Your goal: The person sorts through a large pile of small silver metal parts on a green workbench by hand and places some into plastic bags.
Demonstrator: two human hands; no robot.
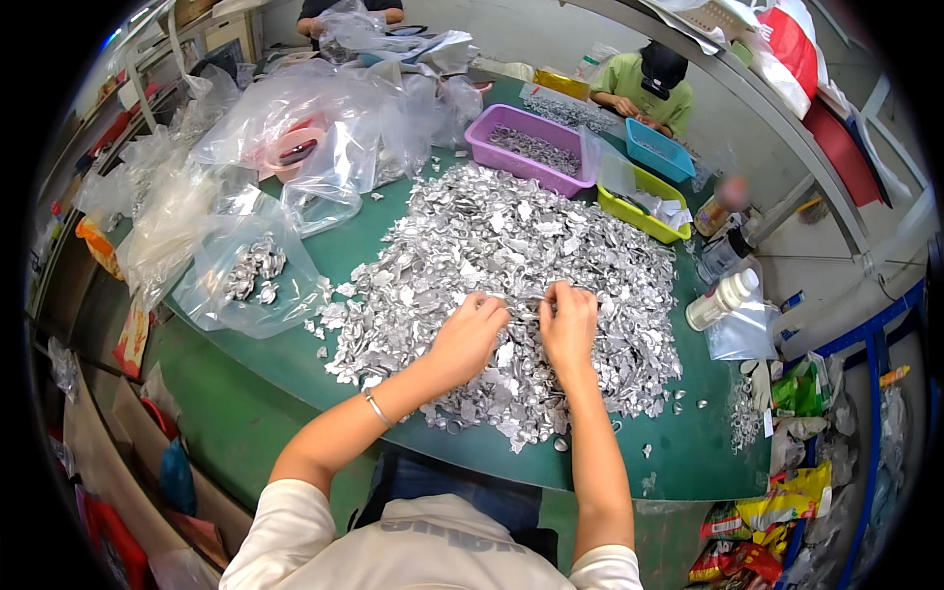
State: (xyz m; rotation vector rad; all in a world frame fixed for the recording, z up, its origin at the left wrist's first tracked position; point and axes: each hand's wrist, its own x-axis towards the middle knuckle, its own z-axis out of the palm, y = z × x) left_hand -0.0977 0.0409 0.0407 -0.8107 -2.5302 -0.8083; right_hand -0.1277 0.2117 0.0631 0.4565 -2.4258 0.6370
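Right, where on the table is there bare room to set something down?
Mostly bare tabletop shows at right, between the pile and the metal bits, and at near left, between the clear bag and the left forearm. Crowded: the middle, under the left hand and right hand; the far side, with bags and bins.

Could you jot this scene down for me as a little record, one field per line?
Hands: left hand and right hand, both at the heap of silvery pieces; grip unclear
Left wrist: bracelet
Surface: green table
Beyond heap: purple tub, blue tub, yellow-green tub
Left of heap: clear bag holding silvery pieces
Right of heap: white bottle
Across table: person in green top
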